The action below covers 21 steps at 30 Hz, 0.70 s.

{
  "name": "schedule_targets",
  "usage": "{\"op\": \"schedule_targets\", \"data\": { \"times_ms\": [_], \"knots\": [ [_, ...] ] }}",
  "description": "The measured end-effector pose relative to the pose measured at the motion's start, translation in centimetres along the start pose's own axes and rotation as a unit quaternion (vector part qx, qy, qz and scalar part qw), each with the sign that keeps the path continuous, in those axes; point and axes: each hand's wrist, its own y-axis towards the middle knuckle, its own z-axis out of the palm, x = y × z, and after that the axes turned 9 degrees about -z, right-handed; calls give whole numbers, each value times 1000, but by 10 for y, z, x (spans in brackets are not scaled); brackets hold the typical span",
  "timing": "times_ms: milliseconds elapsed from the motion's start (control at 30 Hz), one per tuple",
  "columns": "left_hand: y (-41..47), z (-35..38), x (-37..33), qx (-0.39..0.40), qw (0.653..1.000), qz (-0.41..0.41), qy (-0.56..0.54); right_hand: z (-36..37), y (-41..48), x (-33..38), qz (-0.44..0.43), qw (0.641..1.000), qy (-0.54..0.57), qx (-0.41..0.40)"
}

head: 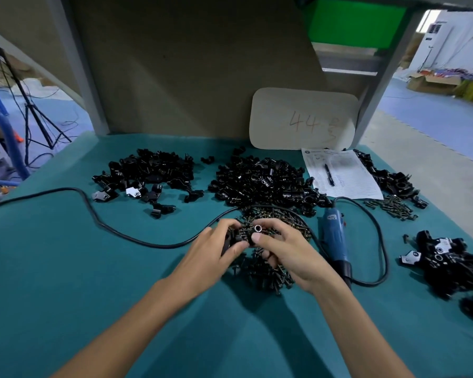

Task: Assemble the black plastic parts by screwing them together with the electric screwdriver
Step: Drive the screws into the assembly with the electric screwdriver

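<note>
My left hand (pixel 219 248) and my right hand (pixel 284 251) meet over the screw pile (pixel 271 271) at the table's middle. Together they grip a black plastic part (pixel 243 237) with a round metal-rimmed hole facing up; fingers of both hands curl round it. The blue electric screwdriver (pixel 335 237) lies on the table just right of my right hand, untouched. A pile of flat black parts (pixel 148 173) lies at the back left and a bigger pile of black parts (pixel 265 181) behind my hands.
The screwdriver's black cable (pixel 93 214) loops across the green table (pixel 66 268). A paper sheet with a pen (pixel 342 175) lies at the back right. Joined black parts (pixel 448 263) are heaped at the right edge, with more screws (pixel 393 207) and parts (pixel 393 181) behind them.
</note>
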Motion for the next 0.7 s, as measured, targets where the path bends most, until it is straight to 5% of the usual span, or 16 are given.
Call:
{"op": "schedule_targets", "data": {
  "times_ms": [700],
  "knots": [
    [-17, -53, -58, -83, 981, 66, -163, 9, -36, 59, -118, 988, 96, 2]
  ]
}}
